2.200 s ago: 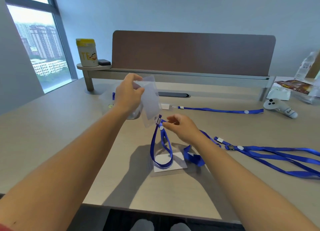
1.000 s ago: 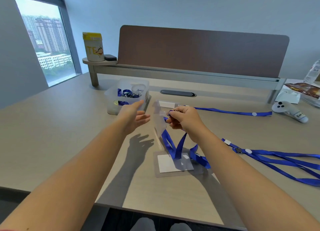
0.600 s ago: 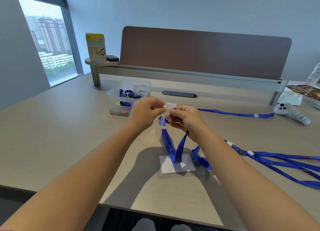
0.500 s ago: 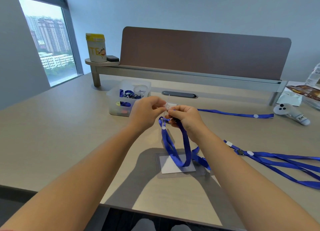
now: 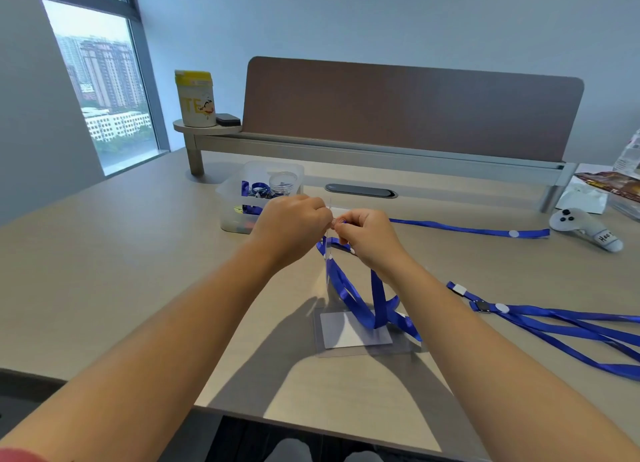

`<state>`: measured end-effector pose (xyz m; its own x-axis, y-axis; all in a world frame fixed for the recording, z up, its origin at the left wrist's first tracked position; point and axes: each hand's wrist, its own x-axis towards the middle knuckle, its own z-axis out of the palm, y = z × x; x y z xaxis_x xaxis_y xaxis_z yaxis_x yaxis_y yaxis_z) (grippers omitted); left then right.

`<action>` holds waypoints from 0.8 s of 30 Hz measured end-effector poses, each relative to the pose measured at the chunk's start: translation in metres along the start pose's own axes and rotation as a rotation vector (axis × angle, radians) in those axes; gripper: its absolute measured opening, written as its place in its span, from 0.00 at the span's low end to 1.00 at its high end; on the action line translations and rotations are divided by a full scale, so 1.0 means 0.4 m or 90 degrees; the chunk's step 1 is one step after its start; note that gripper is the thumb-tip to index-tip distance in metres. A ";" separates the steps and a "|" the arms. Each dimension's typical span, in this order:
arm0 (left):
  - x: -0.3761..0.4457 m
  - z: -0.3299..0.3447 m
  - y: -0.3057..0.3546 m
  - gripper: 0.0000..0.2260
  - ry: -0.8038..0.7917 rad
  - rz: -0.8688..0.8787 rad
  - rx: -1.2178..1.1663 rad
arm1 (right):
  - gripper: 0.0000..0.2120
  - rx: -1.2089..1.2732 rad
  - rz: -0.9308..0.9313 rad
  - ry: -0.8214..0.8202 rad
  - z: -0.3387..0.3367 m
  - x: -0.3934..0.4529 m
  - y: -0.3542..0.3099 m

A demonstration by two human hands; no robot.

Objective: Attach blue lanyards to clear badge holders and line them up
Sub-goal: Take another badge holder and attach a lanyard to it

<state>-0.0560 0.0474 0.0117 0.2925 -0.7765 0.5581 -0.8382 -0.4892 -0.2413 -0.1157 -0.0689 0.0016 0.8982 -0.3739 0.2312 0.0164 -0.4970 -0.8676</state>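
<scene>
1. Above the desk (image 5: 104, 271), left hand (image 5: 292, 227) pinches the edge-on clear badge holder (image 5: 327, 253).
2. Right hand (image 5: 365, 234) grips the blue lanyard (image 5: 353, 295) end against it.
3. Second badge holder (image 5: 353, 337) lies flat below; spare lanyards (image 5: 554, 326) rightward.

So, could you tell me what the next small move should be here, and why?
Probably finish fastening the clip: both the left hand and right hand pinch the top of the clear badge holder, with the blue lanyard hanging below, apparently not yet released.
</scene>
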 end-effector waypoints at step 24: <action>0.048 0.018 0.038 0.08 0.041 -0.415 -0.561 | 0.12 -0.006 -0.061 0.060 -0.013 -0.002 -0.008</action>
<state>-0.0597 0.0221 0.0130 0.7958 -0.4377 0.4185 -0.5735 -0.3228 0.7529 -0.1187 -0.0712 0.0066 0.8473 -0.3962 0.3536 0.0958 -0.5410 -0.8355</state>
